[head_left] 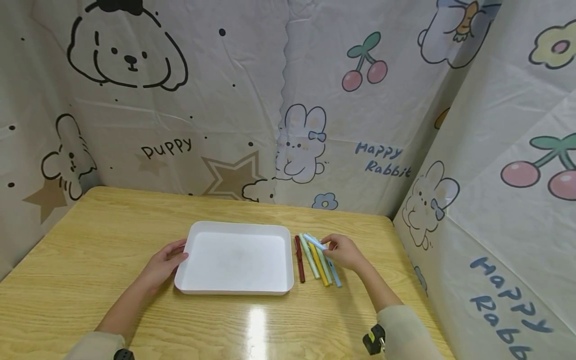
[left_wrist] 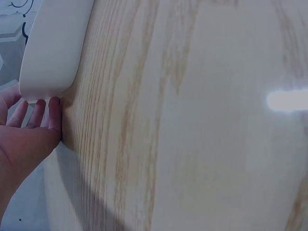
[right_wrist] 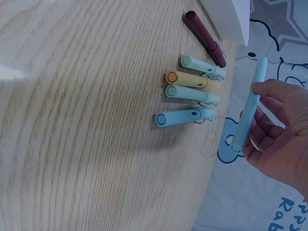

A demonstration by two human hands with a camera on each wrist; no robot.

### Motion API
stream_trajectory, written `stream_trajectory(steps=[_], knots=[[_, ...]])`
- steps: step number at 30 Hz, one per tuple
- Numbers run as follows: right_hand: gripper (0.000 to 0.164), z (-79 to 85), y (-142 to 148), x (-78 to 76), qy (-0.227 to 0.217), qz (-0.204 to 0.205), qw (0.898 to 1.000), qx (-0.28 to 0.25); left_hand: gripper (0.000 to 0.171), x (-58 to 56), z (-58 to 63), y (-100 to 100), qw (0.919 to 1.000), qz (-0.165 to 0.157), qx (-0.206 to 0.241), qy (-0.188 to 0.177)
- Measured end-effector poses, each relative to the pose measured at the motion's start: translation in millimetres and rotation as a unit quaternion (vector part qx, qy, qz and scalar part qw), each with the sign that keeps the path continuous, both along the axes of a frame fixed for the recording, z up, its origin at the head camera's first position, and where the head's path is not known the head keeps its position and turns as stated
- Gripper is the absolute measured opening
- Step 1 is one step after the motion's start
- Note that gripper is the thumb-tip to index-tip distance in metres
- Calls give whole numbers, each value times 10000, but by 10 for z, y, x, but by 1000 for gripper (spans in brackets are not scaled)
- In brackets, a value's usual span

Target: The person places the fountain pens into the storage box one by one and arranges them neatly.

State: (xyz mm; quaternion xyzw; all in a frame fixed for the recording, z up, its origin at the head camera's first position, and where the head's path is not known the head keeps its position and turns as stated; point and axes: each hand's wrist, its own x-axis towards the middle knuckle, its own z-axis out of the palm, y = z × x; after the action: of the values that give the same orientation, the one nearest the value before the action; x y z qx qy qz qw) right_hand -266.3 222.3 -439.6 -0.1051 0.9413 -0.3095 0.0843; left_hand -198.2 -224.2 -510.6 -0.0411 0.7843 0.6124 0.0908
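Note:
My left hand (head_left: 164, 261) rests at the left end of the white tray (head_left: 288, 260), thumb and fingers against its outer wall. In the left wrist view the fingers (left_wrist: 54, 115) are fairly straight, their tips at the wall of the tray. My right hand (head_left: 344, 251) pinches a light blue pen (right_wrist: 250, 108), held above the other pens. Below it on the table lie a dark red pen (right_wrist: 204, 37), a yellow pen (right_wrist: 192, 80), a blue pen (right_wrist: 180, 117) and two pale green pens, one (right_wrist: 197, 63) beside the dark red one.
The wooden table (head_left: 202, 325) has a bright reflection near its front. Behind and to the right hangs a printed cloth (head_left: 252, 100) with puppies, rabbits and cherries. The pens lie close along the tray's right side.

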Motion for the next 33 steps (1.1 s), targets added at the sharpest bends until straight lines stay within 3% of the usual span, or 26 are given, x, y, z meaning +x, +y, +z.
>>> stream_trajectory(steps=[28,33], knots=[[20,81,-244,90,-92,668,9977,-62,58,13,-14,13,10000,53,-59,-17],[18,112,-287,135,152,973,9951,-101,58,25,-1,24,9999,55,-88,-25]])
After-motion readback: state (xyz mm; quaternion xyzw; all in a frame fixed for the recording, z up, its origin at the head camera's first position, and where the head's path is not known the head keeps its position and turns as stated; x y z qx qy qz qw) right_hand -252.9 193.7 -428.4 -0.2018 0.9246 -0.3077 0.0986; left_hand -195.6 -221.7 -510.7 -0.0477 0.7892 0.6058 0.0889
